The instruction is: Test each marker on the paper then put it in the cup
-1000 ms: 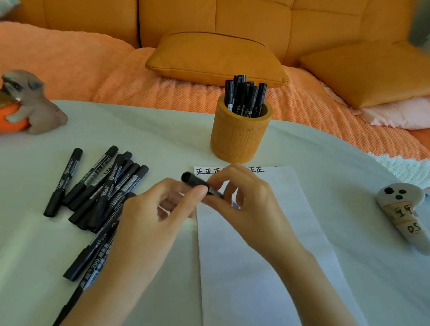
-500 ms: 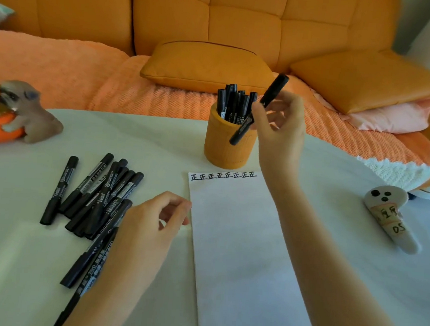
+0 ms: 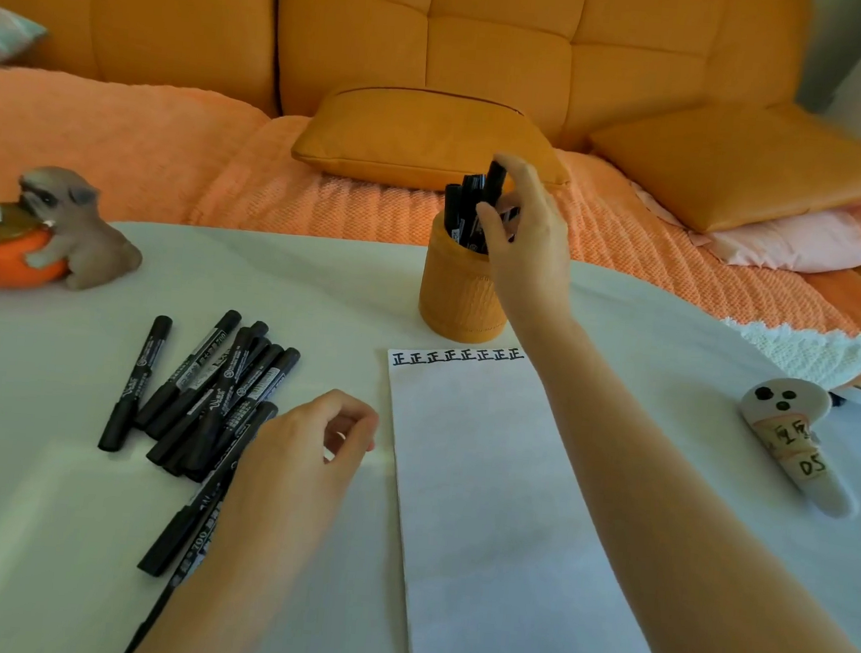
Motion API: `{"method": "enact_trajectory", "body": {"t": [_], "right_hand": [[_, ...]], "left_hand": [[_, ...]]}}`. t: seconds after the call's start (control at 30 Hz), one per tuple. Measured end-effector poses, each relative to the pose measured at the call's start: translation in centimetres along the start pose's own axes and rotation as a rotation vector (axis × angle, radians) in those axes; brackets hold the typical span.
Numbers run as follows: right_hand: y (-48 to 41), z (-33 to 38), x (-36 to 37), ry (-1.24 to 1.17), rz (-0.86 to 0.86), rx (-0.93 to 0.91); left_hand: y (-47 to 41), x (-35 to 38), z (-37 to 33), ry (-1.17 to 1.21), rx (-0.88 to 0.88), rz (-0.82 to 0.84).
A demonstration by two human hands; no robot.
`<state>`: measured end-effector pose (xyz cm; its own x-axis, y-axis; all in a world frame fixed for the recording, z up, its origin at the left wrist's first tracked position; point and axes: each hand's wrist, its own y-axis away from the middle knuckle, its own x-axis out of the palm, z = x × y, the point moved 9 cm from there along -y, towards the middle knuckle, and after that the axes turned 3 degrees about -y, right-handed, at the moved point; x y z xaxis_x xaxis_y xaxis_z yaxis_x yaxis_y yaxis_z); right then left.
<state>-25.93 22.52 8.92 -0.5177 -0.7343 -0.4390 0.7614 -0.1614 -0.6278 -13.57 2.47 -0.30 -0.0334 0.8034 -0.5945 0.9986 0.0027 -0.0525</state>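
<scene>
An orange cup (image 3: 459, 297) stands on the white table beyond the paper and holds several black markers. My right hand (image 3: 528, 241) is over the cup's right rim, fingers around a black marker (image 3: 494, 182) that stands upright in the cup. A white paper sheet (image 3: 481, 510) lies in front of the cup, with a row of black characters (image 3: 457, 357) along its top edge. A heap of several capped black markers (image 3: 207, 391) lies to the left. My left hand (image 3: 305, 450) rests beside the heap, fingers loosely curled, holding nothing.
A dog figurine on an orange bowl (image 3: 38, 238) sits at the table's left edge. A white ghost-like figure with labels (image 3: 795, 442) lies at the right. An orange sofa with cushions (image 3: 423, 135) runs behind the table.
My right hand carried the marker from the paper up to the cup and lowered it in among the others. My left hand let go of it and settled on the table by the heap.
</scene>
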Motion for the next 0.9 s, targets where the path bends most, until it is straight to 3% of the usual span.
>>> {"method": "enact_trajectory", "body": {"t": [0.33,0.6,0.9], "right_hand": [[0.1,-0.9,1.5,0.225,0.115,0.033],[4.5,2.1,-1.5,0.058,-0.041,-0.046],[13.7,2.2,-2.3,-0.067,0.148,0.180]], "left_hand": [[0.0,-1.1,0.5,-0.126,-0.024,-0.067],[0.2,-3.7,1.2,-0.347,-0.024,-0.185],[0.8,-4.4,2.6,-0.569,-0.100,-0.132]]}}
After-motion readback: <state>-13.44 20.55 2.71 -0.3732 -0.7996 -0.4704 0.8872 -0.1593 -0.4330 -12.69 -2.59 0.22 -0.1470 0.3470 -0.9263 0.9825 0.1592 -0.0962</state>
